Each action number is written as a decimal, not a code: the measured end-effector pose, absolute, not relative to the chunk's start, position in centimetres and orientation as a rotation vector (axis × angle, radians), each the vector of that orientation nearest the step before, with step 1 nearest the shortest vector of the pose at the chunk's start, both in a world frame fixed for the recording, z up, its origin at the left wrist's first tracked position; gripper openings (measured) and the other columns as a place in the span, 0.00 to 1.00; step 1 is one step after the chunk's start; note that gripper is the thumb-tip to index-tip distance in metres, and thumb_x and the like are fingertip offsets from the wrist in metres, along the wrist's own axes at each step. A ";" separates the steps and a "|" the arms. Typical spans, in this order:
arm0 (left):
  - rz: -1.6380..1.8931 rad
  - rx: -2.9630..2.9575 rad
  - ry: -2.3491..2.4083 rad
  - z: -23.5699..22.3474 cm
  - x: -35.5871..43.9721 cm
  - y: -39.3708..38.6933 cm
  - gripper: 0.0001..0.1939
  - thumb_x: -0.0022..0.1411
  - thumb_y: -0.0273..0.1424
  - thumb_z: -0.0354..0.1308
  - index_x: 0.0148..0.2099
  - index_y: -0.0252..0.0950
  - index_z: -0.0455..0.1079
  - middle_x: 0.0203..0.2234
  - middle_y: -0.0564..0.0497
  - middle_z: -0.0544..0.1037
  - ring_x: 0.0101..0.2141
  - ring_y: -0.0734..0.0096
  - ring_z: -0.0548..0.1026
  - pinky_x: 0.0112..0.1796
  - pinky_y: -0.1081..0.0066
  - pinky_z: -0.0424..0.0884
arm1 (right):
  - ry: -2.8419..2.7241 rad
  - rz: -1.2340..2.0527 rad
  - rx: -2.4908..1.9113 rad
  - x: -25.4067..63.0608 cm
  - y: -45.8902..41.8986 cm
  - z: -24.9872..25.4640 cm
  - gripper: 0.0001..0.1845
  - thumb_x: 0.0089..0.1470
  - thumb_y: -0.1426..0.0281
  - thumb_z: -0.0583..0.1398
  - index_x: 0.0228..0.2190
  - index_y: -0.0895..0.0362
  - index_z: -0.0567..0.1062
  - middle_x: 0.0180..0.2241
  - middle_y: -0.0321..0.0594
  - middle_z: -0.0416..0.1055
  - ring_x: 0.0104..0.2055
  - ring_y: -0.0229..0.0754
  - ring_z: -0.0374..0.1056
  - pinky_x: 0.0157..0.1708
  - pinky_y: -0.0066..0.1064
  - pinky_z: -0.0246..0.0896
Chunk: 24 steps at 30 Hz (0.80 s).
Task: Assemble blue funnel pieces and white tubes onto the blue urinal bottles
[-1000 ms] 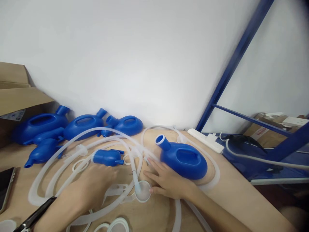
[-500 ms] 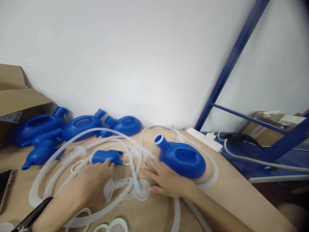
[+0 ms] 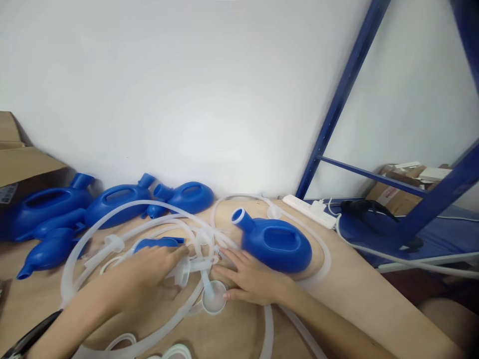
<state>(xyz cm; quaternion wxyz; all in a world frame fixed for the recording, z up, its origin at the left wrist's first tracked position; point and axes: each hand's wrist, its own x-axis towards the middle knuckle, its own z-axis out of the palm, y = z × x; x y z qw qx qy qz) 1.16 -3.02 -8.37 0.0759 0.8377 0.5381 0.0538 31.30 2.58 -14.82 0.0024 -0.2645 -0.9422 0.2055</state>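
Observation:
My left hand pinches a translucent flanged plastic piece with a strap-like arm; part of it hides behind the fingers. A blue plastic vessel lies just beyond that hand, partly covered. My right hand rests flat with fingers spread, its thumb at the rim of a round white cap. From this cap a pale tube end slants upward. Right beside my right hand sits a blue spouted urinal bottle. Clear tubing loops around the left hand and across the table.
Several blue bottles line the wall at the left, near an open cardboard box. White rings lie at the front edge of view. A power strip and a blue metal rack stand at the right.
My left hand has moved from the small blue vessel to the translucent flanged piece, which now stands raised and turned. My right hand keeps its place by the cap. The view has shifted slightly.

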 end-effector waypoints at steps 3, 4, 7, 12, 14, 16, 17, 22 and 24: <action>0.225 2.622 1.552 -7.0 0.9 -2.0 0.31 0.64 0.41 0.59 0.68 0.43 0.66 0.62 0.43 0.75 0.59 0.44 0.73 0.57 0.53 0.70 | -2.923 0.564 -0.797 31.1 2.5 -15.5 0.40 0.68 0.46 0.53 0.71 0.56 0.59 0.75 0.60 0.40 0.78 0.61 0.34 0.73 0.55 0.36; 0.292 2.644 1.550 -6.6 1.0 -1.7 0.33 0.67 0.43 0.57 0.71 0.43 0.62 0.64 0.42 0.72 0.61 0.44 0.72 0.58 0.54 0.69 | -2.911 0.545 -0.798 30.9 2.4 -15.6 0.40 0.68 0.46 0.53 0.70 0.57 0.61 0.75 0.62 0.41 0.78 0.61 0.35 0.73 0.55 0.36; 0.474 2.616 1.636 -5.8 2.0 -0.7 0.37 0.73 0.46 0.47 0.77 0.39 0.46 0.64 0.39 0.71 0.53 0.49 0.79 0.49 0.59 0.74 | -2.874 0.503 -0.790 30.2 1.9 -15.9 0.37 0.68 0.47 0.54 0.67 0.57 0.66 0.75 0.61 0.42 0.78 0.60 0.35 0.73 0.54 0.38; 0.521 2.586 1.610 -5.5 5.0 2.2 0.40 0.76 0.49 0.39 0.79 0.35 0.34 0.60 0.35 0.71 0.34 0.59 0.81 0.37 0.63 0.74 | -2.789 0.436 -0.751 29.4 1.1 -16.7 0.32 0.69 0.49 0.53 0.61 0.56 0.73 0.75 0.58 0.42 0.78 0.58 0.36 0.73 0.52 0.39; 0.438 2.645 1.573 -5.6 6.2 3.7 0.39 0.76 0.48 0.37 0.79 0.33 0.35 0.60 0.34 0.71 0.36 0.56 0.81 0.39 0.61 0.73 | -2.786 0.436 -0.737 29.4 1.0 -16.8 0.29 0.70 0.50 0.53 0.60 0.55 0.74 0.75 0.57 0.43 0.78 0.57 0.35 0.74 0.52 0.36; 0.323 2.672 1.550 -5.8 7.3 4.9 0.38 0.76 0.47 0.36 0.79 0.33 0.36 0.61 0.34 0.70 0.40 0.52 0.81 0.41 0.58 0.73 | -2.792 0.454 -0.718 29.4 1.0 -16.6 0.27 0.70 0.51 0.54 0.60 0.53 0.74 0.75 0.54 0.45 0.78 0.56 0.35 0.74 0.53 0.33; 0.274 2.674 1.540 -5.9 7.8 5.4 0.37 0.76 0.46 0.36 0.78 0.33 0.37 0.62 0.35 0.69 0.42 0.51 0.81 0.43 0.57 0.73 | -2.792 0.471 -0.703 29.5 1.0 -16.4 0.27 0.70 0.52 0.54 0.61 0.51 0.74 0.75 0.53 0.45 0.78 0.56 0.34 0.74 0.53 0.32; 0.189 2.708 1.456 -6.4 10.0 6.8 0.35 0.76 0.46 0.38 0.78 0.40 0.43 0.70 0.38 0.62 0.52 0.48 0.79 0.50 0.56 0.73 | -2.781 0.560 -0.616 29.5 1.1 -16.0 0.27 0.70 0.53 0.54 0.62 0.52 0.73 0.75 0.55 0.46 0.78 0.53 0.34 0.74 0.50 0.34; 0.197 2.727 1.418 -6.6 10.7 7.3 0.36 0.75 0.50 0.41 0.78 0.41 0.45 0.71 0.38 0.60 0.55 0.47 0.78 0.50 0.56 0.73 | -2.769 0.549 -0.597 29.4 1.1 -16.2 0.27 0.70 0.53 0.55 0.61 0.53 0.75 0.74 0.56 0.48 0.78 0.53 0.36 0.74 0.50 0.37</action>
